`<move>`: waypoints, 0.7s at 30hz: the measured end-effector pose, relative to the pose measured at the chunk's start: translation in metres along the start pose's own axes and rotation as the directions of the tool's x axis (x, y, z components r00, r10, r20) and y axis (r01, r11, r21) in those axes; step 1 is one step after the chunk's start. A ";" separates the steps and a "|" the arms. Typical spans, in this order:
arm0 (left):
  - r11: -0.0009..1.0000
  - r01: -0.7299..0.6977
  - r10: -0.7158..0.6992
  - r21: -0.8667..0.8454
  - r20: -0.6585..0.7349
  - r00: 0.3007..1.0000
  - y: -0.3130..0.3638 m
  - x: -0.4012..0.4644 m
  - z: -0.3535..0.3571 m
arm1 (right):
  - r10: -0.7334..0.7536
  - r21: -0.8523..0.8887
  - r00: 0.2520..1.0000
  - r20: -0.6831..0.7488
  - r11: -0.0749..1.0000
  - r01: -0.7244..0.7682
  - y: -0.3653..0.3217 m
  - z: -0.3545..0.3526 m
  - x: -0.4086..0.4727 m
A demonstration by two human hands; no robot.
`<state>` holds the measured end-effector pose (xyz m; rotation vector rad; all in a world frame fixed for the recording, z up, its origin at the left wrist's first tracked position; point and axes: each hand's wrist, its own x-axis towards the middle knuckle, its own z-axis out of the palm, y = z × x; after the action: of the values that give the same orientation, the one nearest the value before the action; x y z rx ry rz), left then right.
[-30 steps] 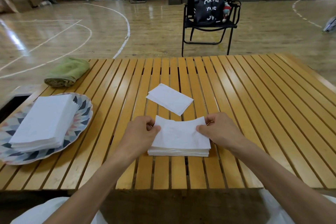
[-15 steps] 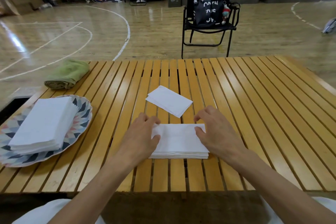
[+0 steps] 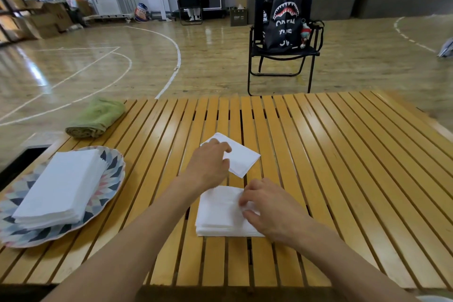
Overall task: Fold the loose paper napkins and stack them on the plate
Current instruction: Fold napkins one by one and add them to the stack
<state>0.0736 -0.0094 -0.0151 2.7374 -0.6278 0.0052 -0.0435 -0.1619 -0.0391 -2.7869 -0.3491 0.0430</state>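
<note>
Your left hand [image 3: 208, 164] rests curled on the folded napkin [image 3: 241, 158] at twelve o'clock of the loose pile [image 3: 221, 213], where your right hand [image 3: 272, 211] pinches the top sheet, the plate [image 3: 107, 193] at nine o'clock.

The left hand [image 3: 208, 167] hides the folded napkin's [image 3: 241, 159] near corner; the plate [image 3: 111, 180] runs off-frame.

Slatted wooden table [image 3: 318, 154]: patterned round plate [image 3: 111, 179] at near left, bearing a stack of folded white paper napkins [image 3: 58, 189]; rolled green towel [image 3: 96, 117] behind it at the far left edge. Centre: single folded white napkin [image 3: 245, 159] under the left hand [image 3: 209, 164]; nearer, a pile of white napkins [image 3: 220, 213] under the right hand [image 3: 272, 211]. Beyond the table, right of centre, a black folding chair [image 3: 282, 56] carrying a black shark-mouth backpack [image 3: 285, 19].
</note>
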 end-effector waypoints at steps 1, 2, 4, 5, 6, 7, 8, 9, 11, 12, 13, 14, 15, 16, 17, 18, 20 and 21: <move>0.999 -0.010 0.008 0.038 0.047 0.999 0.002 0.009 0.004 | -0.001 0.002 1.000 -0.001 1.000 0.001 0.001 0.000 0.001; 0.997 -0.017 0.010 0.081 0.093 0.996 0.003 0.016 0.009 | -0.002 0.006 1.000 -0.002 1.000 0.002 0.002 0.000 0.001; 0.985 -0.020 -0.007 0.172 0.155 0.988 0.001 0.021 0.018 | -0.004 0.010 1.000 -0.002 1.000 0.004 0.003 0.000 0.001; 0.978 -0.020 -0.015 0.208 0.164 0.986 -0.002 0.021 0.021 | -0.005 0.009 1.000 0.001 1.000 0.005 0.003 0.001 0.002; 0.973 -0.021 -0.016 0.228 0.160 0.987 -0.004 0.020 0.024 | -0.004 0.009 1.000 0.005 1.000 0.004 0.003 0.001 0.002; 0.972 -0.025 -0.010 0.232 0.148 0.989 -0.007 0.019 0.025 | -0.003 0.008 1.000 0.008 1.000 0.003 0.003 0.001 0.001; 0.975 -0.028 0.000 0.218 0.127 0.992 -0.009 0.018 0.026 | -0.004 0.006 1.000 0.009 1.000 0.003 0.003 0.001 0.002; 0.983 -0.027 0.009 0.180 0.100 0.995 -0.010 0.017 0.026 | -0.005 0.002 1.000 0.006 1.000 0.005 0.002 0.001 0.002; 0.997 -0.009 0.007 0.082 0.030 1.000 -0.012 0.018 0.024 | -0.002 -0.001 1.000 0.001 1.000 0.002 0.001 0.001 0.002; 0.998 0.002 -0.002 0.058 -0.008 1.000 -0.012 0.021 0.024 | -0.001 0.001 1.000 -0.002 1.000 0.001 0.001 0.000 0.001; 0.999 0.015 -0.013 0.052 -0.040 0.999 -0.013 0.025 0.023 | 0.000 0.003 1.000 -0.006 1.000 0.000 0.001 0.000 0.001; 0.998 0.032 -0.028 0.060 -0.056 0.998 -0.014 0.030 0.024 | 0.001 0.006 1.000 -0.006 1.000 0.000 0.000 -0.001 0.001; 0.996 0.052 -0.048 0.077 -0.053 0.997 -0.015 0.034 0.024 | 0.002 0.011 1.000 -0.005 1.000 -0.002 0.000 -0.001 0.001; 0.992 0.074 -0.071 0.101 -0.032 0.997 -0.017 0.039 0.024 | 0.004 0.017 1.000 -0.005 1.000 -0.004 0.001 -0.002 0.001; 0.987 0.097 -0.098 0.126 0.004 0.995 -0.019 0.043 0.023 | 0.005 0.023 1.000 -0.006 1.000 -0.005 0.001 -0.002 0.001; 0.983 0.116 -0.123 0.143 0.041 0.992 -0.021 0.047 0.023 | 0.006 0.027 1.000 -0.004 1.000 -0.006 0.002 -0.002 0.001; 0.977 0.143 -0.157 0.156 0.077 0.985 -0.024 0.052 0.020 | 0.010 0.032 1.000 0.002 0.999 -0.010 0.002 -0.002 0.001; 0.978 0.156 -0.170 0.141 0.091 0.981 -0.025 0.052 0.018 | 0.012 0.032 1.000 0.003 0.999 -0.012 0.002 -0.002 0.001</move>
<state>0.1302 -0.0157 -0.0356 2.9266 -0.4413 -0.1381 -0.0415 -0.1643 -0.0380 -2.7578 -0.3301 0.0553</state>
